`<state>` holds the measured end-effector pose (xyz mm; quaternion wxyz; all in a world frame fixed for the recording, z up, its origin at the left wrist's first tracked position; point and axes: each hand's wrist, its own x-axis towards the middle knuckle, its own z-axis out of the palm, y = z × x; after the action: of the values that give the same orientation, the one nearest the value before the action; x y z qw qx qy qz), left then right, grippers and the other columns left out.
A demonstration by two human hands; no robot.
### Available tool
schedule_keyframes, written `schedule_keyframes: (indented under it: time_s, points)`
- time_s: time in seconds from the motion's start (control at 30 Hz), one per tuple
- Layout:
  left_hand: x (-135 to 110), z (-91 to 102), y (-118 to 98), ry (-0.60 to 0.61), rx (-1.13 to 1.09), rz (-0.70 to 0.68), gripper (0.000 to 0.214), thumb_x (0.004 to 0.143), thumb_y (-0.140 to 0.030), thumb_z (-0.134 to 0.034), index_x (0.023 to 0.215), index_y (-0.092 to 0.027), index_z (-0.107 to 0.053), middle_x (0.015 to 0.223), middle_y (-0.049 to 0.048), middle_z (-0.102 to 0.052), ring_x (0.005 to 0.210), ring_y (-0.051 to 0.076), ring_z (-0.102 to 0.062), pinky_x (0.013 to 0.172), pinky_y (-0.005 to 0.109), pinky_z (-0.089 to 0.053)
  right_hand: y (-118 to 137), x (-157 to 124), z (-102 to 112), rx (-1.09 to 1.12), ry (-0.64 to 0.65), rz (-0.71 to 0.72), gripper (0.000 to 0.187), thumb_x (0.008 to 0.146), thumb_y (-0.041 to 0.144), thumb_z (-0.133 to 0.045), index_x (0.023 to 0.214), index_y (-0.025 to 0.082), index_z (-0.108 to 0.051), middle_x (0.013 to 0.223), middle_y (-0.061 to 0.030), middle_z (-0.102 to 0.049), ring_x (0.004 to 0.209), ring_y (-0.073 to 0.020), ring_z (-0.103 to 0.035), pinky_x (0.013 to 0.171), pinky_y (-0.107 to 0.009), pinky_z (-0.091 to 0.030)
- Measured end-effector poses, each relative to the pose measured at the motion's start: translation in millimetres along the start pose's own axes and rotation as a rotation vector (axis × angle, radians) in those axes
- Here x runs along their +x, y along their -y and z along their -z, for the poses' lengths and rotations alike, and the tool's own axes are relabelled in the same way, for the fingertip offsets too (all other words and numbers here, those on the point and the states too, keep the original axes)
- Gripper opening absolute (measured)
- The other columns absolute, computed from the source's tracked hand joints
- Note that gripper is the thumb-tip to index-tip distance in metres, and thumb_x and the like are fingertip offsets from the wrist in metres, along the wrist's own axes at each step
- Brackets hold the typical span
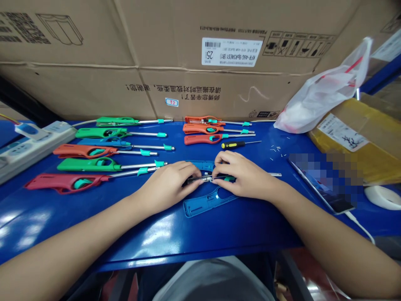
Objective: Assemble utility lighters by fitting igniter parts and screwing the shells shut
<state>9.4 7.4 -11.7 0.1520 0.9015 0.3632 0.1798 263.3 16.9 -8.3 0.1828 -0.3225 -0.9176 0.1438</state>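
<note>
Both hands rest on the blue table (pixel 219 234) at its middle. My left hand (pixel 167 184) is closed round a dark inner part with a metal tube (pixel 202 179) of a long lighter. My right hand (pixel 244 175) pinches the same part from the right, where a teal trigger piece (pixel 230 178) and a thin metal rod (pixel 274 174) stick out. A blue lighter shell half (pixel 205 202) lies open just below my hands. Another blue shell half (pixel 203 166) lies behind them.
Several long lighters in green, red and orange (pixel 90 164) lie in rows at the left, three orange ones (pixel 209 129) behind. A small screwdriver (pixel 236 144), a phone (pixel 322 184), a power strip (pixel 34 144), a plastic bag (pixel 326 94), tape (pixel 384 196) and cardboard boxes (pixel 188 62) surround the space.
</note>
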Motion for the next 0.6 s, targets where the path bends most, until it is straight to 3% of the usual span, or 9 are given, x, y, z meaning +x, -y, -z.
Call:
schedule_keyframes:
  time_s: [0.1, 0.27, 0.6]
  points:
    - [0.4, 0.5, -0.1, -0.027, -0.066, 0.001, 0.023, 0.104, -0.036, -0.054, 0.106, -0.018, -0.067, 0.095, 0.0034, -0.07, 0.086, 0.018, -0.068, 0.075, 0.028, -0.051, -3.7, -0.1, 0.9, -0.036, -0.019, 0.009, 0.011, 0.095, 0.028, -0.067, 0.092, 0.018, -0.071, 0.103, -0.0074, -0.061, 0.094, -0.0215, -0.057, 0.085, -0.037, -0.045]
    - [1.1, -1.7, 1.7, -0.01, -0.114, -0.067, 0.027, 0.106, -0.031, -0.049, 0.122, -0.019, -0.068, 0.108, 0.0064, -0.069, 0.098, 0.019, -0.068, 0.09, 0.03, -0.053, -3.5, -1.2, 5.7, -0.067, 0.005, 0.044, 0.015, 0.097, 0.033, -0.066, 0.092, 0.019, -0.071, 0.099, -0.0051, -0.064, 0.093, -0.0199, -0.057, 0.089, -0.037, -0.041]
    - [0.5, 4.7, 3.9, 0.097, -0.072, -0.099, 0.031, 0.108, -0.031, -0.043, 0.119, -0.021, -0.071, 0.107, 0.0062, -0.069, 0.099, 0.019, -0.067, 0.087, 0.031, -0.053, -0.7, -1.9, 8.3, -0.048, 0.04, 0.102, 0.018, 0.101, 0.029, -0.06, 0.089, 0.018, -0.067, 0.092, -0.0042, -0.065, 0.091, -0.0194, -0.056, 0.098, -0.039, -0.04]
